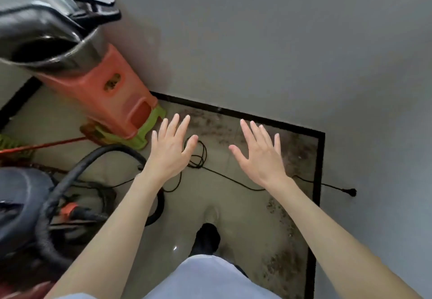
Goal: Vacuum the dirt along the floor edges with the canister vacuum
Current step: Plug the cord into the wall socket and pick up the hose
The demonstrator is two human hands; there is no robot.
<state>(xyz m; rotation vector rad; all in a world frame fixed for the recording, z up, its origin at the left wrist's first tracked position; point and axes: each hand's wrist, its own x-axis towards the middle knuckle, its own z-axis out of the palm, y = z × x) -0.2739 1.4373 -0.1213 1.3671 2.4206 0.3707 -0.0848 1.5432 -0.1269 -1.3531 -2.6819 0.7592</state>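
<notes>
Hovering spread and empty, left hand [171, 145], right hand [259, 152], canister vacuum [23, 205] lower left, dirt [210, 121] beyond fingertips.

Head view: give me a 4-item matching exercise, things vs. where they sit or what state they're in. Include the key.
Things:
1. dirt
2. vacuum hose
3. power plug
4. left hand

Places or states:
A. in the air, fingers spread, holding nothing
B. against the wall at the right, at the end of a thin black cord
C. scattered on the floor along the black baseboard
D. arcing up from the dark canister at the lower left

Pairs: 1-C, 2-D, 3-B, 4-A
</notes>
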